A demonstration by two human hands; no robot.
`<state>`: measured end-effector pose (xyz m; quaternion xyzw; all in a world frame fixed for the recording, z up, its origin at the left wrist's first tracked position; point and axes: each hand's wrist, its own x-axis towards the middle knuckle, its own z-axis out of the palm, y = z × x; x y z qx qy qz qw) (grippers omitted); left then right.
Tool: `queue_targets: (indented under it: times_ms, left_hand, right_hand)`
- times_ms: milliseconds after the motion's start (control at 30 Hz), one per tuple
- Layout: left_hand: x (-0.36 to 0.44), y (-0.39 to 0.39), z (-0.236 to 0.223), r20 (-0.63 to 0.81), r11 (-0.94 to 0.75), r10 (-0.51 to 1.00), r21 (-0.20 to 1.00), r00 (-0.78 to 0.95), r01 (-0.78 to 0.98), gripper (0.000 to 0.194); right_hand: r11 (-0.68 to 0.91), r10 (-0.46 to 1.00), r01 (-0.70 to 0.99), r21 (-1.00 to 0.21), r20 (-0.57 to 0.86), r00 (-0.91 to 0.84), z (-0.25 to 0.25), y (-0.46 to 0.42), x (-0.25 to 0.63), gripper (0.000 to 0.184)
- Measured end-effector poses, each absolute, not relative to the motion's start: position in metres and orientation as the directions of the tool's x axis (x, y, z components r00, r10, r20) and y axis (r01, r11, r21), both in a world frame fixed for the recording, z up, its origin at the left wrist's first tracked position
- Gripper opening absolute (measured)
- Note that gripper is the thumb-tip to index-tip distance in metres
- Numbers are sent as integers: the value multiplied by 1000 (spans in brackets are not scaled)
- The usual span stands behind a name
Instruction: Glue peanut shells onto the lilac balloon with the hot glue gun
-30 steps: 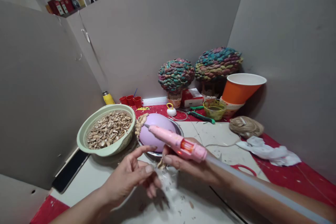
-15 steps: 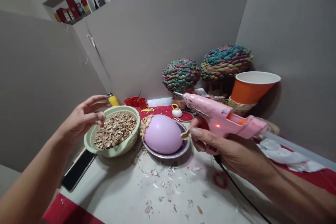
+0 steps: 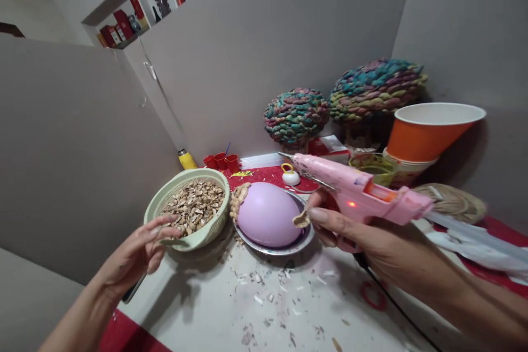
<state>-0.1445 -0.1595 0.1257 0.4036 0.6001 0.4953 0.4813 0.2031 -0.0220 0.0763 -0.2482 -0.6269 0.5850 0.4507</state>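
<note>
My right hand [image 3: 350, 225] grips a pink hot glue gun [image 3: 350, 181], its red light lit and its nozzle pointing left. Between the thumb and a finger of that hand is also a piece of peanut shell [image 3: 302, 219]. My left hand [image 3: 138, 247] is open, fingers apart, at the near left rim of a pale green basket [image 3: 150, 203] full of peanut shells [image 3: 196, 203]; whether it touches the rim I cannot tell. Between the hands, a lilac balloon [image 3: 268, 214] rests in a metal bowl [image 3: 268, 251], with peanut shells [image 3: 238, 201] stuck on its left end.
Two multicoloured braided domes [image 3: 296, 115] stand at the back, beside orange paper cups [image 3: 429, 135]. Small red cups [image 3: 232, 163] and a yellow bottle [image 3: 187, 159] are behind the basket. Shell bits litter the white table [image 3: 231, 308]. The glue gun's black cord [image 3: 396, 302] trails toward me.
My left hand has dropped from above the basket to its near left rim. The right hand keeps the glue gun and shell; the whole view has shifted slightly.
</note>
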Motion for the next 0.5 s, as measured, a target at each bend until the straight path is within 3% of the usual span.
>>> queue_targets:
  times_ms: [67, 167, 333, 500]
  left_hand:
    - [-143, -178, 107, -202, 184, 963, 977, -177, -111, 38]
    - [-139, -193, 80, -270, 246, 947, 958, -177, -147, 41]
    - [-133, -205, 46, -355, 377, 869, 926, -346, -3, 41]
    - [-116, -220, 32, -308, 344, 909, 935, -282, 89, 26]
  right_hand:
    - [181, 833, -207, -961, 262, -488, 76, -23, 203, 33]
    - [177, 826, -190, -966, 251, -504, 78, -25, 203, 34]
    - [183, 815, -175, -968, 248, -523, 79, -27, 200, 32]
    - [176, 787, -144, -974, 227, -574, 77, -27, 195, 32]
